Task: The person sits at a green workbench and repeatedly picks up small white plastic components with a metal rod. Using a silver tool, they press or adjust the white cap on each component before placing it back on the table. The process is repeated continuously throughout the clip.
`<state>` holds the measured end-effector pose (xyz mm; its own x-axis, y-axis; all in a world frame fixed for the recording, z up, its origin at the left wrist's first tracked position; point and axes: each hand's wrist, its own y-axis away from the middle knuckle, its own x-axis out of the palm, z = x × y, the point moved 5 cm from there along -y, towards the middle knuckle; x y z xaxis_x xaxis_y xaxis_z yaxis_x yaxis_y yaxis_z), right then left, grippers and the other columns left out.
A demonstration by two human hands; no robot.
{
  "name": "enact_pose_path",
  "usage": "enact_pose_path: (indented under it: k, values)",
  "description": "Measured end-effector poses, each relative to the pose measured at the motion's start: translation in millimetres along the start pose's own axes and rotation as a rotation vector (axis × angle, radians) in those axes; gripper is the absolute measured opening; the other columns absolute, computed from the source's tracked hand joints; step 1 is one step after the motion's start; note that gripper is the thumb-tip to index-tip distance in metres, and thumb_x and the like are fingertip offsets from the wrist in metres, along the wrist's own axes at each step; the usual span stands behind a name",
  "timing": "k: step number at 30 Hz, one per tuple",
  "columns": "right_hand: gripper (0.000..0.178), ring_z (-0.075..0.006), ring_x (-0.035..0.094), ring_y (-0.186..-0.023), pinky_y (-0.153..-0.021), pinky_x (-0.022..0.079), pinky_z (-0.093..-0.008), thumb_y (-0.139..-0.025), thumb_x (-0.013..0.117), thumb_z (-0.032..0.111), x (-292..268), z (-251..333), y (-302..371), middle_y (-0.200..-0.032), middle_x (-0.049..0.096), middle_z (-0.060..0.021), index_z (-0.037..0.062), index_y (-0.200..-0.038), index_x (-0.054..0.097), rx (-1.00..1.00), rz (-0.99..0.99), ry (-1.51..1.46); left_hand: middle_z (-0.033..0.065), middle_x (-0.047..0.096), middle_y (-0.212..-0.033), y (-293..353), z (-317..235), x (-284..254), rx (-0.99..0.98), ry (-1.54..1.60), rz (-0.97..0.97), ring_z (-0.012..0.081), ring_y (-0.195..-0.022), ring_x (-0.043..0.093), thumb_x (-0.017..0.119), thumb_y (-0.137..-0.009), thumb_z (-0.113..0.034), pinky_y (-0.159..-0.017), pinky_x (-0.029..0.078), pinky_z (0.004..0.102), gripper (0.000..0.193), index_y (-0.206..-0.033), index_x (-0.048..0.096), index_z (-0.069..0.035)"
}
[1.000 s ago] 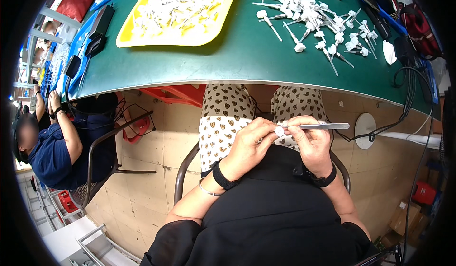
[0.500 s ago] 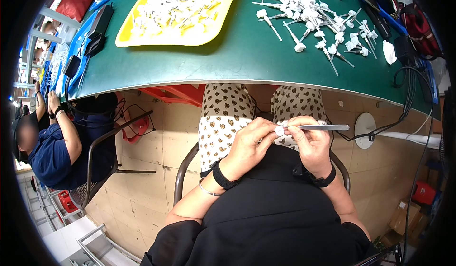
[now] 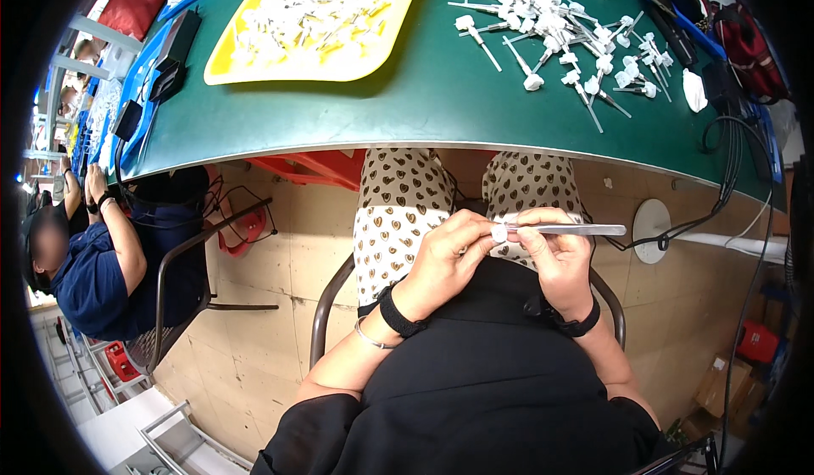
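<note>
Over my lap, in front of the table edge, my two hands meet. My left hand [image 3: 448,253] pinches a small white plastic part [image 3: 499,233] between thumb and fingertips. In my right hand [image 3: 555,257] is a pair of metal tweezers [image 3: 585,229], its blunt end pointing out to the right and its tips at the white part. Whether the tips touch the part is too small to tell. Several white-headed pieces with thin stems [image 3: 551,26] lie loose on the green table at the upper right, apart from my hands.
A yellow tray [image 3: 373,72] full of similar small pieces stands on the green table [image 3: 322,119]. Black cables [image 3: 733,157] hang at the right edge. A person in dark blue [image 3: 102,255] sits at the left beside a metal chair [image 3: 165,288]. Cardboard boxes [image 3: 727,388] stand lower right.
Both hands keep nearly the same pose. The tweezers have shifted very slightly, their outer end a little lower and further right.
</note>
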<state>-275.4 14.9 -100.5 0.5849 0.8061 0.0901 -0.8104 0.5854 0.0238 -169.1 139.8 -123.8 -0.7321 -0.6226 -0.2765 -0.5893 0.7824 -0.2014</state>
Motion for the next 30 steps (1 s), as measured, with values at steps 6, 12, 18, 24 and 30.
enact_pose_path:
  k: [6, 12, 18, 24, 30]
  values:
    - [0.008, -0.0114, 0.063, -0.081, -0.07, 0.051, -0.0249, -0.096, 0.065, 0.0, 0.5, 1.4, -2.5, -0.098, 0.067, -0.0073, -0.0019, -0.103, 0.068, -0.123, 0.065, 0.161, 0.0116, 0.07, -0.096, 1.5, 0.2, -0.1, 0.001, -0.017, -0.017, 0.0251, -0.087, 0.068, 0.074, -0.086, 0.002, -0.076, 0.055, 0.0327, 0.016, -0.102, 0.073, 0.0]
    - [0.008, -0.0113, 0.062, -0.079, -0.068, 0.051, -0.0249, -0.095, 0.066, 0.0, 2.1, 0.8, -2.9, -0.096, 0.068, -0.0071, -0.0015, -0.102, 0.069, -0.112, 0.07, 0.188, 0.0121, 0.07, -0.097, 1.5, -1.6, -1.1, 0.021, -0.057, -0.018, 0.0259, -0.088, 0.069, 0.075, -0.084, 0.002, -0.076, 0.055, 0.0329, 0.017, -0.101, 0.072, 0.0]
    - [0.006, -0.0108, 0.062, -0.076, -0.066, 0.05, -0.0247, -0.095, 0.067, 0.001, 3.0, 2.4, -3.4, -0.093, 0.068, -0.0065, -0.0007, -0.1, 0.069, -0.118, 0.069, 0.225, 0.0122, 0.07, -0.096, 1.3, -2.6, -0.8, 0.017, -0.091, -0.011, 0.0266, -0.088, 0.069, 0.074, -0.085, 0.002, -0.076, 0.055, 0.0333, 0.016, -0.1, 0.072, 0.0]
    - [0.006, -0.0105, 0.062, -0.074, -0.064, 0.049, -0.0247, -0.094, 0.067, 0.001, 2.4, 3.5, -4.0, -0.091, 0.068, -0.0058, -0.0003, -0.099, 0.07, -0.108, 0.071, 0.262, 0.0104, 0.066, -0.095, 1.8, -2.9, -0.6, 0.073, -0.119, -0.019, 0.0292, -0.081, 0.068, 0.072, -0.087, -0.001, -0.07, 0.055, 0.0362, 0.015, -0.101, 0.07, -0.002]
    - [0.005, -0.011, 0.062, -0.074, -0.064, 0.049, -0.025, -0.094, 0.067, 0.0, 3.3, 3.8, -4.2, -0.089, 0.068, -0.006, -0.0003, -0.098, 0.069, -0.12, 0.072, 0.268, 0.0127, 0.069, -0.097, 1.6, -3.2, -0.3, 0.036, -0.128, 0.008, 0.0288, -0.087, 0.069, 0.073, -0.085, 0.002, -0.076, 0.055, 0.0346, 0.017, -0.101, 0.071, 0.0]
